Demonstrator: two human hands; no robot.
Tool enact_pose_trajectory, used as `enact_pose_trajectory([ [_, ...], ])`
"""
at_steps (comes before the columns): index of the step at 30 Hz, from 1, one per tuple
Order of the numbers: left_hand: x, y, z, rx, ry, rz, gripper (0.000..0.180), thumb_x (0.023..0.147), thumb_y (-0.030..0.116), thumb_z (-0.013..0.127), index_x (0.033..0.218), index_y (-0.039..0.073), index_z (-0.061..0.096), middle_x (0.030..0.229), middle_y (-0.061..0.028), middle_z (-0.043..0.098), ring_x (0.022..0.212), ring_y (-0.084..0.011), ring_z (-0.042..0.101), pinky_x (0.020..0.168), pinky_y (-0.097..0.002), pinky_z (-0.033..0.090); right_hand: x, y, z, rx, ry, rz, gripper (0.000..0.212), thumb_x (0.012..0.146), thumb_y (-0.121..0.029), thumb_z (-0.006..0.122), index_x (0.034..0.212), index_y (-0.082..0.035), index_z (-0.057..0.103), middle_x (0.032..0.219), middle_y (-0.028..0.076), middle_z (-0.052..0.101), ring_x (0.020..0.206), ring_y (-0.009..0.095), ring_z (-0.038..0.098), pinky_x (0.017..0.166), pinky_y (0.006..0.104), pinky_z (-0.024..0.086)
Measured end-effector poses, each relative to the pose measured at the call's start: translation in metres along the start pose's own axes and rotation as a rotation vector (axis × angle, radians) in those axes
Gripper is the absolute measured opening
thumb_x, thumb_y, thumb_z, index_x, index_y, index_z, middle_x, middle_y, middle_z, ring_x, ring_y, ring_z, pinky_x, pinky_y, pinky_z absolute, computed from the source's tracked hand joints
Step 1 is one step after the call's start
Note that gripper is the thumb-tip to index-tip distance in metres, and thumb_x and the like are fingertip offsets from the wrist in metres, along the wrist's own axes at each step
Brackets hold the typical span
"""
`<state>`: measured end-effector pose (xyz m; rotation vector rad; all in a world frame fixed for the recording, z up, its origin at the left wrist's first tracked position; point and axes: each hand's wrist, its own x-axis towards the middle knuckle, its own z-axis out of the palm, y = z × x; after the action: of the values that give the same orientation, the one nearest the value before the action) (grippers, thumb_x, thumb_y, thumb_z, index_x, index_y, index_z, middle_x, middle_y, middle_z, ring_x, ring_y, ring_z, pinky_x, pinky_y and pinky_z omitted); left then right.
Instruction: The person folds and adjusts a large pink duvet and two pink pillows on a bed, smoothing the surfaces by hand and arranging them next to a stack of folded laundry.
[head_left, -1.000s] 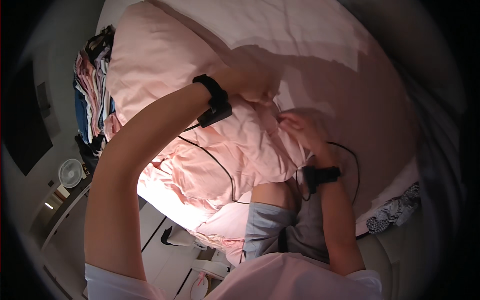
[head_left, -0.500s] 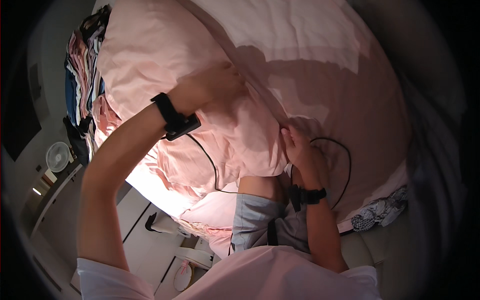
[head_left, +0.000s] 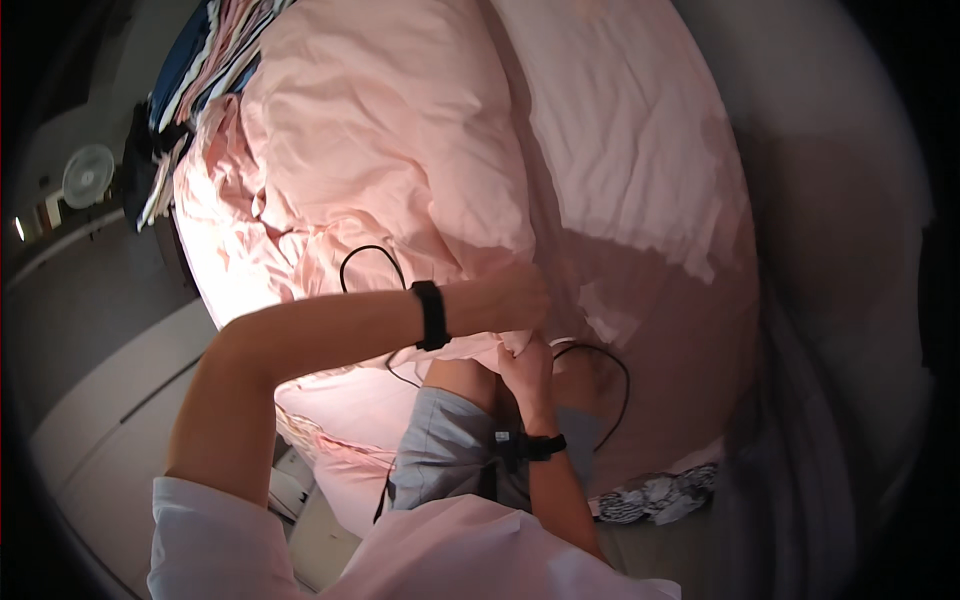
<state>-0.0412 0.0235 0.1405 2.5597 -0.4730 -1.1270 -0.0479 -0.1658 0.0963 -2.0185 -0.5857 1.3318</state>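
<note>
Both hands meet at one spot on the near edge of the pink duvet (head_left: 400, 150). The left hand (head_left: 515, 295) has its fingers curled shut on a fold of the cloth. The right hand (head_left: 528, 368), directly below it and touching the same fold, also pinches the fabric with closed fingers, though the fingertips are partly hidden by the cloth. Each wrist carries a black band, and a thin black cable (head_left: 365, 255) loops across the fabric beside the left forearm.

The duvet lies bunched on the bed. Its left half is heaped and heavily creased, with an overhang dropping toward the floor. On the right, the pink sheet (head_left: 640, 150) lies flatter, with fewer wrinkles.

Judged status: the bedding work is partly done. The gripped edge is not yet pulled straight, and the heaped left portion remains to be spread and smoothed.

A stack of folded clothes (head_left: 190, 70) sits at the far left of the bed, a small fan (head_left: 88, 175) stands beyond it, and a patterned cloth (head_left: 660, 495) lies on the floor near the right knee.
</note>
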Motion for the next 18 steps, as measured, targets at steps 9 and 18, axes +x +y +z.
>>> enact_pose_trajectory([
  [9,-0.049,0.183,0.071,-2.181,1.216,-1.106,0.022,0.09,0.02,0.07,0.102,0.003,0.062,0.098,-0.0025,0.064,0.093,-0.0148,0.062,0.083,-0.0304,0.048,0.053,0.014,-0.102,0.236,-0.663,0.158,0.062,0.085,-0.035,0.079,0.129,0.002,0.055,0.114,0.01,0.065,0.099,0.018,0.063,0.086,0.0328,0.051],
  [18,0.058,0.209,0.142,-2.808,2.582,-0.533,0.044,0.09,0.013,0.066,0.131,0.003,0.053,0.123,-0.0066,0.061,0.115,-0.0217,0.055,0.109,-0.0358,0.037,0.067,-0.027,-0.093,0.059,-0.544,-0.001,0.085,0.086,-0.035,0.077,0.149,0.001,0.034,0.145,0.02,0.046,0.13,0.025,0.049,0.107,0.0333,0.041],
])
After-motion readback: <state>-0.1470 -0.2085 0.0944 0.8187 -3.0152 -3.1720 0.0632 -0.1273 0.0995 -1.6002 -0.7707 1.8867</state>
